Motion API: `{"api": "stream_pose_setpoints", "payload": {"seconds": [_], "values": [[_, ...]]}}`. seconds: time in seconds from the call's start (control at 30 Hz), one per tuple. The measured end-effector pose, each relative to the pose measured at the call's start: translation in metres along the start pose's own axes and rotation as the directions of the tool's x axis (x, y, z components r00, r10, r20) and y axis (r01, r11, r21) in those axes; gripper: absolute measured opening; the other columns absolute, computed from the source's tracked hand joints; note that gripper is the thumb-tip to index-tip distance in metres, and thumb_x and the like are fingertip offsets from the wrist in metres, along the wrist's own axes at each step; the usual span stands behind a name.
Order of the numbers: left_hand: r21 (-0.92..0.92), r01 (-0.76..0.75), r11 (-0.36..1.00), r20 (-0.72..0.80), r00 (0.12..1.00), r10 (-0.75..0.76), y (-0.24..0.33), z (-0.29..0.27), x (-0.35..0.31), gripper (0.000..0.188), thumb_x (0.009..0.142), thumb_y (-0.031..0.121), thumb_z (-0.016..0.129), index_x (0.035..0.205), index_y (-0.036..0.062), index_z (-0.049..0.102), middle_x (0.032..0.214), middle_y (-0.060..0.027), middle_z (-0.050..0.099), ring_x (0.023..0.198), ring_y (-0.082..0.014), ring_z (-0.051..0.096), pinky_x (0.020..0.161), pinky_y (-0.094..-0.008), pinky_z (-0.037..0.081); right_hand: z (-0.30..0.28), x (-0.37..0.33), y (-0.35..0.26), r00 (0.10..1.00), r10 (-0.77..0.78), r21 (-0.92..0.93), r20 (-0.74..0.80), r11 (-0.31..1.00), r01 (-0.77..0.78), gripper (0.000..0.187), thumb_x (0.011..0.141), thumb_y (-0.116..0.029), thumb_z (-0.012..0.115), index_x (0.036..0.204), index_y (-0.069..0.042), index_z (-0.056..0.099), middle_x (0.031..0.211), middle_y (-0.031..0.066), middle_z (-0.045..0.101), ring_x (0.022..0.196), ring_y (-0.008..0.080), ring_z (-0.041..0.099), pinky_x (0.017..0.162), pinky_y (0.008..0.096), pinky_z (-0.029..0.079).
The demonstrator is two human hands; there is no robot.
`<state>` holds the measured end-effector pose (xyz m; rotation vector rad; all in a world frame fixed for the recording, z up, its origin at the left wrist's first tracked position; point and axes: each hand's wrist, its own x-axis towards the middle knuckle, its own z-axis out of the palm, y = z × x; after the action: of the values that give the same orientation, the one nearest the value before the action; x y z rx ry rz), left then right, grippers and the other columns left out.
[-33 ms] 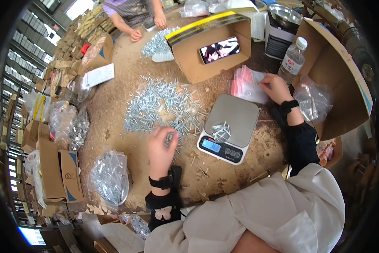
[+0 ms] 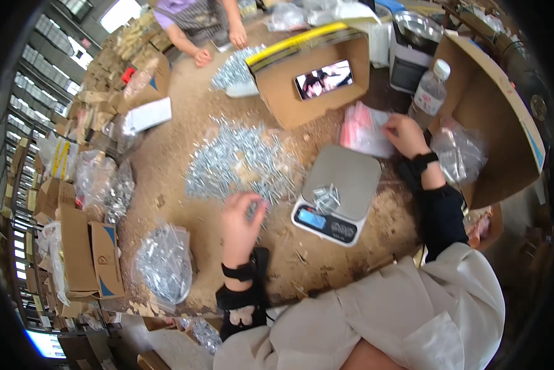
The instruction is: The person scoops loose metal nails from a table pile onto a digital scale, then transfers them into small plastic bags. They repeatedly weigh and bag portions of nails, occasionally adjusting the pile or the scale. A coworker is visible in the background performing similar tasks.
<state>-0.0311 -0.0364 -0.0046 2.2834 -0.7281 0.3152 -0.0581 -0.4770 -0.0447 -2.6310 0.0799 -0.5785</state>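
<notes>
My left hand (image 2: 243, 225), fingers curled toward the thumb, is at the near edge of a loose heap of silvery screws (image 2: 227, 161). What lies between its fingertips is too blurred to name. Farther right, my right hand (image 2: 406, 137) pinches the edge of a clear zip bag (image 2: 376, 139) on a small stack of pink-edged bags (image 2: 357, 123). Between the hands sits a digital kitchen scale (image 2: 351, 166) with a lit display. A few screws (image 2: 326, 198) rest on its plate.
A phone (image 2: 324, 79) leans inside an open cardboard box (image 2: 283, 105). Beyond my right hand stand a plastic bottle (image 2: 430, 92) and a large carton (image 2: 496, 111). A bag of screws (image 2: 164, 264) lies at the left. Across the table are another person's hands (image 2: 237, 36).
The whole view has shifted slightly, so the table things appear a little lower. My left fingers look more curled. My right hand stays at the bags.
</notes>
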Motion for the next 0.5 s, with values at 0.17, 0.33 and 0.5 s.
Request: {"api": "stream_pose_setpoints", "payload": {"seconds": [0.17,0.33,0.5], "values": [[0.079,-0.059,0.995,0.065,0.996,0.054,-0.001,-0.003,-0.004,0.014,0.081,0.013,0.077,0.088,0.0046,0.067,0.087,-0.0124,0.068,0.083,-0.0331,0.063,0.078,-0.0407,0.049,-0.01,0.002,-0.027,0.998,0.051,0.067,0.028,0.996,-0.053,0.018,0.08,-0.016,0.071,0.094,-0.006,0.072,0.094,0.0126,0.065,0.093,0.0345,0.063,0.08,0.0415,0.052],[0.028,-0.027,0.999,0.112,0.993,0.024,0.002,-0.001,-0.004,0.015,0.081,0.013,0.077,0.089,0.004,0.069,0.084,-0.0116,0.068,0.081,-0.0296,0.064,0.075,-0.0393,0.049,-0.016,0.019,-0.051,0.978,-0.202,0.117,-0.05,0.971,0.207,0.032,0.079,-0.015,0.072,0.109,-0.005,0.067,0.108,0.0145,0.064,0.105,0.0359,0.061,0.091,0.042,0.051],[0.005,-0.053,0.999,0.108,0.993,0.052,0.001,0.002,-0.006,0.015,0.08,0.011,0.077,0.09,0.0026,0.068,0.085,-0.0116,0.067,0.078,-0.0289,0.064,0.072,-0.0376,0.05,0.0,0.081,-0.069,0.923,-0.369,-0.055,0.11,0.925,0.376,0.058,0.075,-0.022,0.076,0.127,-0.004,0.057,0.119,0.0167,0.058,0.114,0.0363,0.057,0.098,0.0434,0.048]]}}
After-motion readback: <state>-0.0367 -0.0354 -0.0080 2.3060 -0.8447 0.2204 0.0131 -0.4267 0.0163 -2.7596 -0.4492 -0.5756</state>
